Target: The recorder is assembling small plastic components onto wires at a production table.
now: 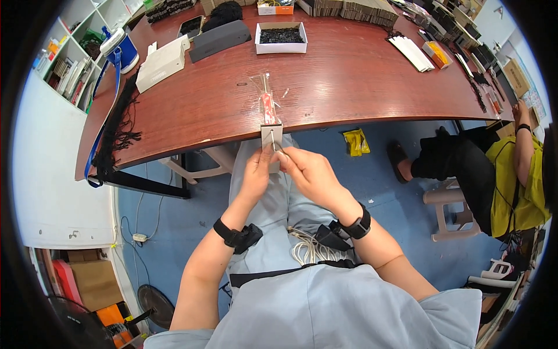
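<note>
Close to the table's front edge, my two hands meet at a small beige card (268, 135) with a hole near its top. A thin white cord (273, 139) runs from that hole down to my fingertips. My left hand (254, 177) is closed on the card's left side, its thumb pressed flat. On the other side my right hand (314, 174) is closed in a pinch at the cord's lower end; the exact grip is partly hidden. Just beyond the card, a clear plastic wrapper with red and white parts (267, 106) lies on the table.
On the red-brown table (197, 119) stand a white box of black pieces (282, 49), a dark grey block (221, 41) and a beige box (163, 64). Black fringe (116, 128) hangs at the left edge. A person in a yellow-green top (517, 186) sits at right.
</note>
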A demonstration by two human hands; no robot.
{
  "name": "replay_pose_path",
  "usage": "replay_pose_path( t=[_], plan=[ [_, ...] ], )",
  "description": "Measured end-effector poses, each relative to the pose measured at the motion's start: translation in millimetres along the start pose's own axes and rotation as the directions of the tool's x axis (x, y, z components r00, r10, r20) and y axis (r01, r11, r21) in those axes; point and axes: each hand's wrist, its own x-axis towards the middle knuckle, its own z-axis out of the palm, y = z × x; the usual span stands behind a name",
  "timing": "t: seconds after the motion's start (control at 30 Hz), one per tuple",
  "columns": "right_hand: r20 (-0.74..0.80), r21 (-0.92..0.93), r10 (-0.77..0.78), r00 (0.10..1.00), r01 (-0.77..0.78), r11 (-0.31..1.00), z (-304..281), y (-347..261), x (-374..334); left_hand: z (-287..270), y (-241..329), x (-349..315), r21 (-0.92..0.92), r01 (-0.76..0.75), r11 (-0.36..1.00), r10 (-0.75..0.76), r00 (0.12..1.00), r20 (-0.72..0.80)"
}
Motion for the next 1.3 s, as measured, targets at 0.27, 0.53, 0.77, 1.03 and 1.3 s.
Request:
replay_pose_path(
  t=[0.27, 0.53, 0.77, 1.03, 1.3],
  plan=[
    [0.111, 0.061, 0.287, 0.951, -0.295, 0.954, -17, 29, -4, 4, 17, -1, -0.141, 0.028, 0.99, -0.014, 0.995, 0.097],
    [0.068, -0.005, -0.044, 0.997, 0.044, 0.999, -6, 6, 2, -4, 5, -2, 0.154, -0.141, 0.978, 0.14, 0.99, 0.021],
    [0.132, 0.131, 0.077, 0.988, -0.095, 0.987, -11, 24, 11, -1, 24, -6, -0.082, -0.032, 0.996, 0.042, 0.992, 0.123],
    [0.318, 0.536, 0.128, 0.939, -0.29, 0.793, -33, 39, 10, -29, 38, -18, 0.367, -0.162, 0.916, 0.065, 0.963, 0.263],
    [0.476, 0.636, 0.136, 0.869, -0.447, 0.629, -23, 31, 21, -31, 36, -29, 0.444, -0.285, 0.849, 0.121, 0.924, 0.362]
  ],
)
